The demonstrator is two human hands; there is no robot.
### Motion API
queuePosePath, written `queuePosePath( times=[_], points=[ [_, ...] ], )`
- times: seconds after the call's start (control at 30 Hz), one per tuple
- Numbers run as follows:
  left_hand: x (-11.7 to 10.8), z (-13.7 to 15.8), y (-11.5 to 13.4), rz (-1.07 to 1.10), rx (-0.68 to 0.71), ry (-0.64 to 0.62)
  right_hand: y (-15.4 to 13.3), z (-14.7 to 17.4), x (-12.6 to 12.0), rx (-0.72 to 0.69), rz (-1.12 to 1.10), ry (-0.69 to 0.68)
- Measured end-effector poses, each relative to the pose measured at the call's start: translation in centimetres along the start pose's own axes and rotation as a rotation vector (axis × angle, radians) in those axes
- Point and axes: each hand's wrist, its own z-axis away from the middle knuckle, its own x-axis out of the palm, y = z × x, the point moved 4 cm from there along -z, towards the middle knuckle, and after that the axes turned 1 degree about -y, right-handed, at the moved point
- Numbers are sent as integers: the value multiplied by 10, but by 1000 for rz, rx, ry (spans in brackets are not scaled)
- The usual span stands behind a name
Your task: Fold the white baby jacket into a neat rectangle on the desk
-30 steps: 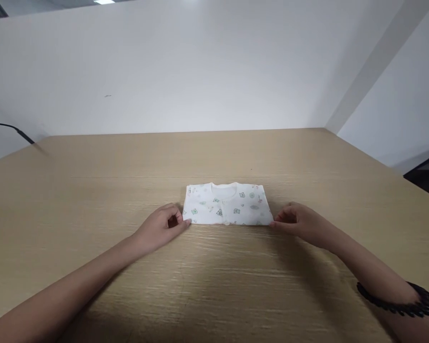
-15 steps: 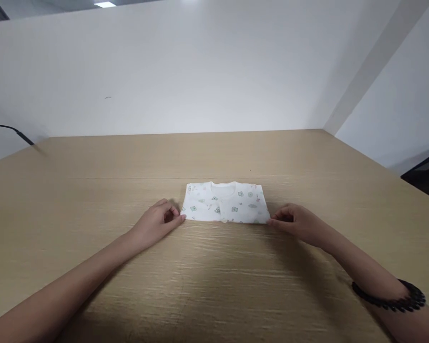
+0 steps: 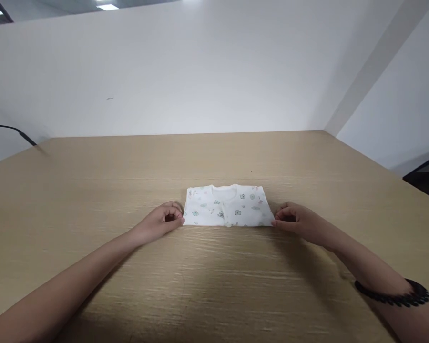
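A small white baby shirt with a print of little green and pink figures lies folded into a flat, wide shape on the wooden table. Its round neckline faces away from me. My left hand pinches the near left corner between thumb and fingers. At the near right corner, my right hand holds the cloth in the same kind of pinch. A black coiled band circles my right wrist.
The pale wood table runs back to a white partition. A black cable comes in at the left edge. At the far right stands a dark object, partly cut off by the frame.
The shirt's near edge and both pinching hands sit slightly lower and further right in the picture. Part of this is the camera's own small shift. The grip at both corners stays.
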Motion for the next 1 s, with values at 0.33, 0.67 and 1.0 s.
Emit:
queuePosePath(
  times=[0.33,0.67,1.0],
  points=[
    [8,17,6,-373,49,272,-3,2,-18,-185,87,440],
    [46,33,32,-651,442,-257,-63,18,56,-631,410,110],
    [51,39,51,-602,486,-233,-82,31,43,-567,149,2]
  ],
)
